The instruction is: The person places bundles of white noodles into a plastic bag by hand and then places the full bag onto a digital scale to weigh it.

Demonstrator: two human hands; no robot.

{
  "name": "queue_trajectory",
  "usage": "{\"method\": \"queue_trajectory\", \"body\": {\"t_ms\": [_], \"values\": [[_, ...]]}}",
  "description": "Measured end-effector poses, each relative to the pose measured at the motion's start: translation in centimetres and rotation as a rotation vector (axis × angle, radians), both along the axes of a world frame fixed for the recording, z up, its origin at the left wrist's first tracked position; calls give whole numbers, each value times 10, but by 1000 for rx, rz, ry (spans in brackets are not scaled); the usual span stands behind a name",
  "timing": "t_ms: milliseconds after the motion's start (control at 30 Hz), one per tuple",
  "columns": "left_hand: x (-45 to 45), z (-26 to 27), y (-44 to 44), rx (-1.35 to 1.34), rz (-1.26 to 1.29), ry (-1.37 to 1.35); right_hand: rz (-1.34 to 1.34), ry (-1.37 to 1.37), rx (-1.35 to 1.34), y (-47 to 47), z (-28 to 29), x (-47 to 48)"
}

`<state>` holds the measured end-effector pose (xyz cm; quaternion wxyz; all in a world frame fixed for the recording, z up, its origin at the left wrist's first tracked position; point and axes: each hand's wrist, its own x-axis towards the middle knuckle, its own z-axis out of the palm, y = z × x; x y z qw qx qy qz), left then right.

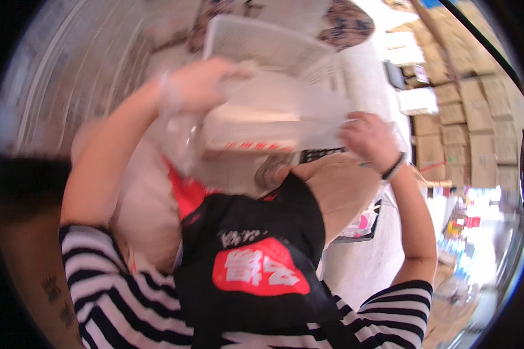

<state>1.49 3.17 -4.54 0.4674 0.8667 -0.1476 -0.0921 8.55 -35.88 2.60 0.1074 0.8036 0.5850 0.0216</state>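
Before me is a pale carton or wrapped block [253,126] with red writing along its near side. A translucent plastic bag or sheet [321,118] covers its right end. My right hand [367,135], with a dark bracelet at the wrist, has its fingers closed on the sheet's right edge. Blurred by motion, my left hand [201,83] is over the block's far left corner; whether it grips anything cannot be told. Crumpled clear plastic [183,139] hangs below that wrist. Just beyond the block stands a white perforated plastic basket [270,43].
Stacked cardboard boxes [476,113] line the right side. A dark crate [367,231] with printed packets lies beside my right knee. Grey slatted or ridged material [83,65] fills the upper left. Patterned fabric [347,26] shows behind the basket.
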Motion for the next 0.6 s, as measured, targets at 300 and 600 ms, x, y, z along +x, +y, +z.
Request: {"method": "queue_trajectory", "body": {"t_ms": [300, 600], "values": [[-4, 26, -16, 70, 53, 211, -28, 370, 286, 17, 13, 7], [-4, 37, -19, 167, 74, 98, 187, 289, 393, 0, -25, 12]]}}
